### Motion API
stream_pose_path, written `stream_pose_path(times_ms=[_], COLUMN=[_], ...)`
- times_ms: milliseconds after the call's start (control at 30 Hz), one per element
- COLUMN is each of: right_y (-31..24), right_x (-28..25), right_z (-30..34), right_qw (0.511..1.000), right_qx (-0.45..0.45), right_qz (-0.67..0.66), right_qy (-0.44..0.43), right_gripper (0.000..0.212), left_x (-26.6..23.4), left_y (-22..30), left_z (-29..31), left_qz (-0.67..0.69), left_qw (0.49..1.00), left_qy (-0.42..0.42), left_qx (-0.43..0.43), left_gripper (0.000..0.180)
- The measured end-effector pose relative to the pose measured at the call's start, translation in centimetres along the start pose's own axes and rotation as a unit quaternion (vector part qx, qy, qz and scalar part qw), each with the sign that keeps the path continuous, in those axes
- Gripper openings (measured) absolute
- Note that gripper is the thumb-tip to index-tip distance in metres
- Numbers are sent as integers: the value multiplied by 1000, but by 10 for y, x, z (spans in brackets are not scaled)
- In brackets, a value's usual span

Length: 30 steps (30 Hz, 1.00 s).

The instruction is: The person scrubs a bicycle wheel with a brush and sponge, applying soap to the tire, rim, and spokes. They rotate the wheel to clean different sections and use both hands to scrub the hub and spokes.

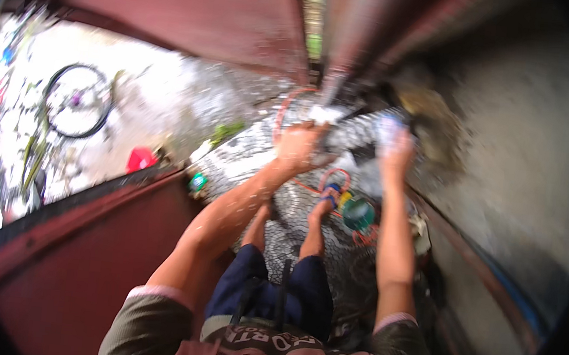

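Observation:
My left hand [299,145] reaches forward over the wet floor, its fingers smeared by motion. Just beyond its fingertips is a white, foamy-looking patch [325,115]; whether the hand grips anything does not show. My right hand [398,154] is raised farther right, closed around a blurred whitish-blue thing [389,127] whose kind I cannot make out. Between and beyond the hands lies a dark, long shape [374,104], also blurred. Near my right foot, in a blue sandal [330,194], stands a green translucent container [358,214].
An orange hose [282,112] loops over the patterned wet floor [281,211]. Red metal panels [88,227] border the left and far sides; a grey wall [525,166] rises at right. Outside at left lie a bicycle wheel [47,96] and a red object [141,159].

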State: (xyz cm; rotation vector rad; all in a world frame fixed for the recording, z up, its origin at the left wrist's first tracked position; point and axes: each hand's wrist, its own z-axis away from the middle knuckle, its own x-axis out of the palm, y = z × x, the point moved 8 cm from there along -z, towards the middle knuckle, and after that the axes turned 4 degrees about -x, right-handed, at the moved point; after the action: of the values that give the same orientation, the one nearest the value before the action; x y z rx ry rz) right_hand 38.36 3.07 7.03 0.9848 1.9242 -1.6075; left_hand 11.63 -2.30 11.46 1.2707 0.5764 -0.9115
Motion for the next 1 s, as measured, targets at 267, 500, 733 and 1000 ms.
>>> stream_pose_path(times_ms=[267, 500, 733, 1000], right_y=[-67, -9, 10, 0], right_x=[19, 18, 27, 22], right_z=[-3, -45, -76, -66], right_qw=[940, 926, 902, 913], right_qx=[-69, -120, -26, -98], right_qz=[160, 235, 213, 228], right_qy=[-293, -269, -375, -322], right_gripper=[55, 41, 44, 55], left_x=[8, 4, 3, 3], left_y=[12, 24, 8, 13], left_z=[8, 15, 21, 26], left_qz=[-29, -24, -33, -32], left_qw=[999, 1000, 999, 998], left_qy=[9, -9, 0, 48], left_qx=[12, 14, 18, 35], left_gripper=[80, 76, 70, 56])
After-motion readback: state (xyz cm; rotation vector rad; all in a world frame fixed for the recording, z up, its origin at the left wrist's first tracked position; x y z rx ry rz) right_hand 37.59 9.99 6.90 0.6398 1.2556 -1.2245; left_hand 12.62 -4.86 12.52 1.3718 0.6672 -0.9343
